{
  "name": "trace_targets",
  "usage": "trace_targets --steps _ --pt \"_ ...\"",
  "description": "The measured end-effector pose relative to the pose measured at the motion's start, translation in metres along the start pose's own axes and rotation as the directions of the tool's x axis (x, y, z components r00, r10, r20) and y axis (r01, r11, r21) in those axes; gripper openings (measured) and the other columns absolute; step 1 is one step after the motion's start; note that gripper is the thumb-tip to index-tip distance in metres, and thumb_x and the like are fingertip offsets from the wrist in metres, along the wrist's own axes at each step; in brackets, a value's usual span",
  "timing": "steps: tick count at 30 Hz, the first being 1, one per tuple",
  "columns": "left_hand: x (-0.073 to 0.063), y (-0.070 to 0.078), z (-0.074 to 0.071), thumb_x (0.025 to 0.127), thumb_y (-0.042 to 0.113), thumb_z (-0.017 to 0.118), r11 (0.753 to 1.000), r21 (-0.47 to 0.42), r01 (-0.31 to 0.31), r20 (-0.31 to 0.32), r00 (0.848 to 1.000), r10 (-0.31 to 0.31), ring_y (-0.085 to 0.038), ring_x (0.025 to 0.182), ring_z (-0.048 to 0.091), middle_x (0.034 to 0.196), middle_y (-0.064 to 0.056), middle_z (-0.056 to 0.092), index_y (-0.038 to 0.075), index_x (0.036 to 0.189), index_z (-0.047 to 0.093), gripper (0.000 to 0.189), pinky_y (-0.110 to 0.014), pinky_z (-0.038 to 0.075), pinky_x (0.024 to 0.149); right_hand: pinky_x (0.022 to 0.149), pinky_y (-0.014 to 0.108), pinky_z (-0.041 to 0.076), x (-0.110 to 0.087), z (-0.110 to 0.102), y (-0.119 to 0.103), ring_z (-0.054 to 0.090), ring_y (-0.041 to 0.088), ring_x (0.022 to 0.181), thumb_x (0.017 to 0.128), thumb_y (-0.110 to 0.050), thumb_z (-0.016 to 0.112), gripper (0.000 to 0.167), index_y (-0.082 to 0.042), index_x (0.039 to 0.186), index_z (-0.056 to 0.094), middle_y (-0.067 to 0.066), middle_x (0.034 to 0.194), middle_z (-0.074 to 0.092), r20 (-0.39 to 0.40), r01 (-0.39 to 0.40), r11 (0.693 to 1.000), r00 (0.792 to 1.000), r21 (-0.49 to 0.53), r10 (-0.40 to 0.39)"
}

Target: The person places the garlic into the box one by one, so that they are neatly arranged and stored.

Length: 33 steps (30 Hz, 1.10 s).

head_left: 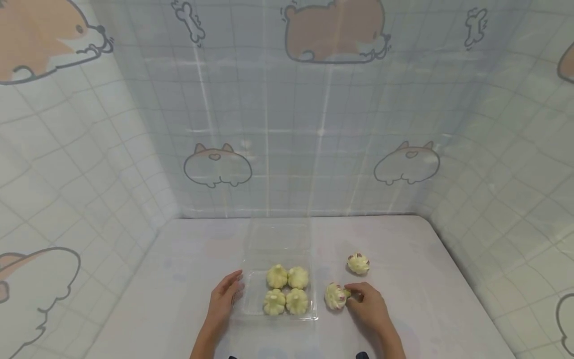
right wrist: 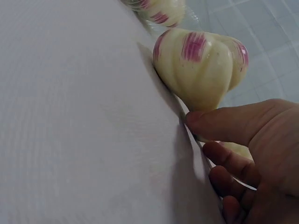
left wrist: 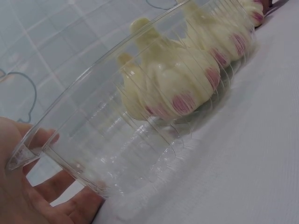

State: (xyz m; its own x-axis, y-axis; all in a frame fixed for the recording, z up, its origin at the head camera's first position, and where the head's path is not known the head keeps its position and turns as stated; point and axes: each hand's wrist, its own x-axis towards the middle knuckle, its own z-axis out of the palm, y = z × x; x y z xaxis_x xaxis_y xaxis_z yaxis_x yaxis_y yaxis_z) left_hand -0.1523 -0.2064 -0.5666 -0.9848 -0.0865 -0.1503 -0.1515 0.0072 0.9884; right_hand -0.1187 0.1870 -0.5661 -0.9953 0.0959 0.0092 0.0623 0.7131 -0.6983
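Observation:
A clear plastic clamshell box (head_left: 253, 294) lies with its lid (head_left: 280, 237) folded back. Several model-like garlic bulbs (head_left: 277, 276), cream with purple streaks, sit stem up in its right part. My left hand (head_left: 222, 297) rests against the box's left side; its fingers (left wrist: 84, 203) touch the plastic wall near a corner. Right of the box, a loose garlic bulb (head_left: 335, 296) lies tilted on its side, its stem toward my right hand (head_left: 368, 305). The thumb (right wrist: 224, 125) and fingers of that hand pinch this stem, low over the table.
Another garlic bulb (head_left: 358, 264) lies on its side behind the right hand. The white cloth-like tabletop (head_left: 188, 264) is enclosed by a back wall (head_left: 314, 189) and side walls of tiled sheeting with cartoon dogs.

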Motion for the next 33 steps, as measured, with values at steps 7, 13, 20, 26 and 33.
trace_targets --steps 7,13,20,26,33 --pt "-0.001 0.0 0.0 0.102 0.014 0.049 1.0 -0.01 0.003 -0.005 1.0 -0.003 -0.031 0.121 0.052 0.14 -0.017 0.049 0.005 0.138 0.051 0.037 -0.029 0.05 0.093 0.062 0.027 0.043 0.002 0.002 -0.002 0.05 0.01 0.074 0.074 -0.01 0.08 0.028 -0.018 0.1 0.073 -0.005 0.097 0.063 0.009 -0.006 1.0 1.0 -0.022 0.007" --pt "-0.002 0.002 0.0 0.102 0.014 0.048 1.0 0.002 0.004 -0.003 1.0 -0.004 -0.032 0.123 0.052 0.141 -0.017 0.048 0.006 0.138 0.05 0.037 -0.031 0.05 0.094 0.062 0.028 0.043 0.005 0.003 -0.005 0.05 0.01 0.072 0.075 -0.009 0.079 0.026 -0.019 0.097 0.073 -0.006 0.093 0.062 0.015 -0.009 1.0 1.0 -0.028 0.01" --pt "-0.003 0.004 0.0 0.103 0.015 0.047 1.0 0.006 0.005 0.007 1.0 -0.005 -0.033 0.124 0.051 0.142 -0.018 0.047 0.005 0.139 0.049 0.038 -0.032 0.049 0.095 0.067 0.029 0.048 0.004 0.001 -0.006 0.055 0.01 0.076 0.075 -0.02 0.083 0.021 -0.02 0.094 0.072 -0.009 0.088 0.063 0.033 -0.018 0.999 0.999 0.041 0.016" --pt "-0.002 0.002 -0.001 0.102 0.014 0.048 1.0 -0.003 0.004 0.004 1.0 -0.004 -0.033 0.123 0.051 0.141 -0.019 0.047 0.005 0.139 0.05 0.037 -0.032 0.049 0.095 0.071 0.027 0.054 0.001 -0.001 -0.008 0.063 0.011 0.08 0.077 -0.019 0.082 0.023 -0.015 0.098 0.073 -0.004 0.092 0.069 0.048 0.013 0.977 0.999 0.212 -0.024" --pt "-0.002 0.003 0.0 0.102 0.014 0.047 1.0 0.012 0.001 0.002 1.0 -0.001 -0.033 0.123 0.052 0.141 -0.017 0.048 0.006 0.138 0.05 0.037 -0.032 0.049 0.095 0.065 0.025 0.054 -0.001 0.001 -0.02 0.063 0.009 0.072 0.077 -0.009 0.081 0.017 -0.015 0.093 0.076 -0.008 0.085 0.07 -0.119 0.159 0.925 0.985 0.345 -0.125"
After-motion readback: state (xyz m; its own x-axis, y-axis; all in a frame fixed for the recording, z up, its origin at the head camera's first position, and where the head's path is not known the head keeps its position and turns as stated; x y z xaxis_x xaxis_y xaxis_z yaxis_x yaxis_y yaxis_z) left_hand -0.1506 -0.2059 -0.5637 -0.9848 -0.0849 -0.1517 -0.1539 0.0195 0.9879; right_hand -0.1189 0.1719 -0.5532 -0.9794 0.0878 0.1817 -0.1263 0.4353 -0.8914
